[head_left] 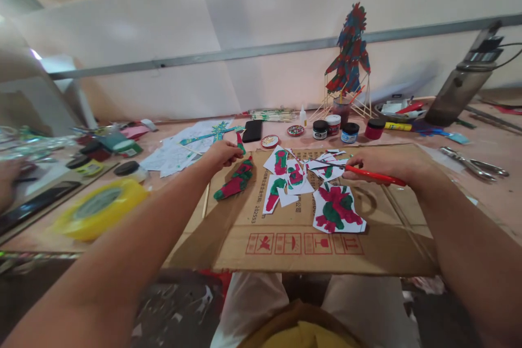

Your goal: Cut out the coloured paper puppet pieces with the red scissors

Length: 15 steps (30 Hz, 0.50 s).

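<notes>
My left hand pinches a narrow red-and-green painted paper cutout above the cardboard's left part. Just below it lies a larger red-and-green paper cutout. My right hand is closed round red-handled scissors, whose blades point left over white paper pieces. Other painted paper pieces with white margins lie in the middle of the cardboard sheet. A larger painted piece rests nearer to me, below the scissors.
Paint jars and a small white bottle stand behind the cardboard, near a phone. Yellow tape is at left, pliers-like metal tool at right. A painted paper tower stands behind; another person's hand shows far left.
</notes>
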Tool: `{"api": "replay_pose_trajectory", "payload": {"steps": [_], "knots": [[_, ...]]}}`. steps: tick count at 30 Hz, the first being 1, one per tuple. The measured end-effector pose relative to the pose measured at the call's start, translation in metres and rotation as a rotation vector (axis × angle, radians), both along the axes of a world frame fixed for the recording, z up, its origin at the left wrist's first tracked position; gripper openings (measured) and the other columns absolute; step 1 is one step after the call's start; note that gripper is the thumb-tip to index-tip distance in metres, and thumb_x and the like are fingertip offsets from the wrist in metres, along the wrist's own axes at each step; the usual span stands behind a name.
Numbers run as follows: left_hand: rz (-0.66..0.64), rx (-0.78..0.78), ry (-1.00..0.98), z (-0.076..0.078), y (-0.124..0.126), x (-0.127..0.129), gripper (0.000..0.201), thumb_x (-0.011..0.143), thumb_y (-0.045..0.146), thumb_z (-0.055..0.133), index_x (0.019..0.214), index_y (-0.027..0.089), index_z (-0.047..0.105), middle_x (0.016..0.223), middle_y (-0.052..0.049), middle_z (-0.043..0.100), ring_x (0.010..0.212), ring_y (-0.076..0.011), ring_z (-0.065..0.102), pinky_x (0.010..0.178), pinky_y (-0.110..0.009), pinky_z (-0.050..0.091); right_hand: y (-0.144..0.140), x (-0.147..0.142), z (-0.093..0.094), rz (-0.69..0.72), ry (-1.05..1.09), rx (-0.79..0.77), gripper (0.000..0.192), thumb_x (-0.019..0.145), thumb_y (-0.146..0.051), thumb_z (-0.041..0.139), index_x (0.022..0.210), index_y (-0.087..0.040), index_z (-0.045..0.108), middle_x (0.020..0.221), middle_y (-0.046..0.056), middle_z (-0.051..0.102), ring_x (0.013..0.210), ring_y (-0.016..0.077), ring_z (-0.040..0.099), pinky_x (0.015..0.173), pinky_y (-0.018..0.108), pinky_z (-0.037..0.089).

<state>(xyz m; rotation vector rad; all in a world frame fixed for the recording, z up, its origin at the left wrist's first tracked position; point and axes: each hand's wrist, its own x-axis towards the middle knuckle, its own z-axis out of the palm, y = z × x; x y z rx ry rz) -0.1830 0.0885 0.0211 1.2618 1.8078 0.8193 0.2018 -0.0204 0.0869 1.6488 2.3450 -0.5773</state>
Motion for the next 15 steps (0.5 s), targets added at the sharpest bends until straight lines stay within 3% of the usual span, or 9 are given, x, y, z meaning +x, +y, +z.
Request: {"api": "replay_pose_trajectory", "payload": {"steps": [4,9,15], "knots": [[-0.011,-0.038,0.053,-0.010,0.010,-0.002,0.022,0.059,0.012,0.077,0.059,0.020,0.056,0.047,0.002,0.051,0.043,-0.0090,0.039,0.043,-0.021,0.023,-0.002,0.000,0.000,0.068,-0.016,0.001,0.042,0.102,-0.051,0.059,0.079,-0.020,0.073,0.081,0.006,0.072,0.066,0.0170,0.055,0.056,0.029,0.034],[-0.023,-0.055,0.154,-0.012,0.016,-0.009,0.020,0.068,0.014,0.078,0.064,0.018,0.059,0.049,0.001,0.054,0.045,-0.0098,0.043,0.044,-0.021,0.027,0.000,-0.009,-0.007,-0.063,-0.084,0.035,0.037,0.103,-0.043,0.060,0.082,-0.018,0.077,0.083,0.009,0.077,0.068,0.0195,0.062,0.059,0.030,0.038],[-0.054,-0.048,0.320,-0.009,0.016,-0.021,0.026,0.074,0.021,0.080,0.061,0.019,0.058,0.049,-0.001,0.056,0.045,-0.0135,0.047,0.047,-0.024,0.032,0.020,-0.008,-0.023,-0.176,-0.047,0.223,0.038,0.109,-0.039,0.052,0.118,-0.017,0.082,0.112,0.018,0.083,0.091,0.0298,0.077,0.075,0.033,0.051]]}}
